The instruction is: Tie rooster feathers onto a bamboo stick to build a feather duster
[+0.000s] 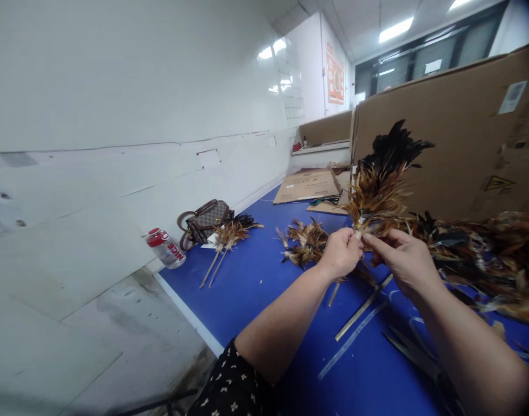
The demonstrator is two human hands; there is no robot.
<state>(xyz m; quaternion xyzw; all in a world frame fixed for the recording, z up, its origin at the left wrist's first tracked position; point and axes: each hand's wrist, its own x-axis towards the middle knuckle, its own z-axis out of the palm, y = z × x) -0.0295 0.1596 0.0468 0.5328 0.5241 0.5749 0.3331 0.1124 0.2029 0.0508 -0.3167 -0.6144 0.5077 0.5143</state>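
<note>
One feather bunch (379, 188), right of centre in the frame, seemingly light, soft and easily crushed, best held at its pale base, where left hand (343, 252) and right hand (405, 257) pinched it.

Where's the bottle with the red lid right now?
In the head view, the bottle is left of centre, on the blue table near the white wall, just left of the checkered handbag.

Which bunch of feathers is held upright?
The brown bunch in the left hand and right hand, black feathers on top; the pair beside the bag and others lie on the table.
</note>
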